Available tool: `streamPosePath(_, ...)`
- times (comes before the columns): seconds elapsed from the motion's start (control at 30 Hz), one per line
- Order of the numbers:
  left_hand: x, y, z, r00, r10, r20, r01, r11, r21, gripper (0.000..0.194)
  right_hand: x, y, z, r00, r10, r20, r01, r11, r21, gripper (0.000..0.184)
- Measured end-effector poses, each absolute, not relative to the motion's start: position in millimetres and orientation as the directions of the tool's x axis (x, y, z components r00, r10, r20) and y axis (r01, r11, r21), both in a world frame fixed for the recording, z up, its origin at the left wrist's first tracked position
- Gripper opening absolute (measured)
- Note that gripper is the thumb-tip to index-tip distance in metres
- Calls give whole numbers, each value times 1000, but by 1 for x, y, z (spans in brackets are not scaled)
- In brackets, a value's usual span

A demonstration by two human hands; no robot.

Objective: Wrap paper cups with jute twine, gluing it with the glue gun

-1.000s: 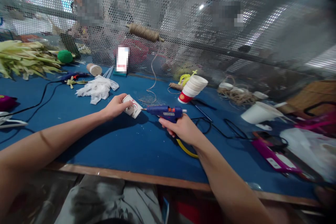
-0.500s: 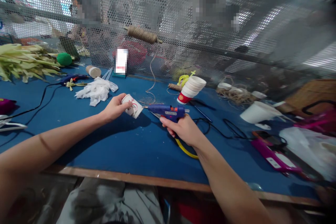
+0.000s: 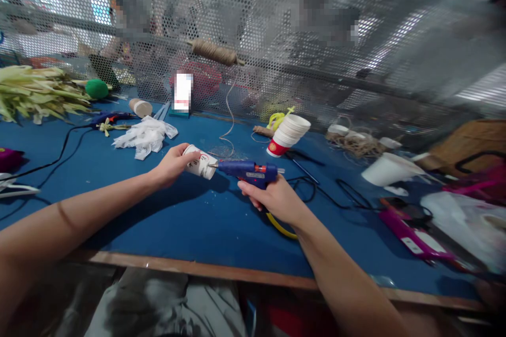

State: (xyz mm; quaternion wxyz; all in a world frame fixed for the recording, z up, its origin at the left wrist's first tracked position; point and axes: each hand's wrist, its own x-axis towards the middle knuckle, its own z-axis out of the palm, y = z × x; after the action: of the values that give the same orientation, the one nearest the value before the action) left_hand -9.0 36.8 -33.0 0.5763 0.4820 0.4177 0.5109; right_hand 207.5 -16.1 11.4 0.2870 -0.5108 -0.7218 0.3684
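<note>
My left hand (image 3: 173, 164) grips a small white paper cup (image 3: 201, 162) with red print, held on its side just above the blue table (image 3: 205, 221). My right hand (image 3: 274, 199) is wrapped round the handle of a blue hot glue gun (image 3: 248, 171). The gun points left and its nozzle tip touches the cup's wall. A yellow cord runs from under my right hand across the table.
A stack of white paper cups (image 3: 288, 134) lies tilted behind the gun. White netting (image 3: 145, 135), a second glue gun (image 3: 113, 116), corn husks (image 3: 37, 92), a twine spool (image 3: 215, 52) on the perforated metal screen, black cables and a pink case (image 3: 413, 236) surround the work area. People sit behind the screen.
The cup has turned a little in my left hand and the glue gun has shifted slightly, its nozzle now resting against the cup's side.
</note>
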Motion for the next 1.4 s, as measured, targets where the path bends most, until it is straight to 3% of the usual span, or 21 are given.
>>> streamPosePath(0.3, -9, 36, -31, 116, 993, 19, -228, 8, 974, 19, 209, -15, 10, -332, 943, 31, 490, 201, -848, 27)
streamPosePath(1.03, -9, 32, -31, 109, 970, 218, -287, -180, 941, 18, 217, -6, 6, -239, 969, 54, 310, 129, -942, 29)
streamPosePath(1.4, -5, 27, -31, 81, 972, 220, -330, -182, 926, 18, 220, -6, 4, -311, 950, 19, 223, 93, -970, 26)
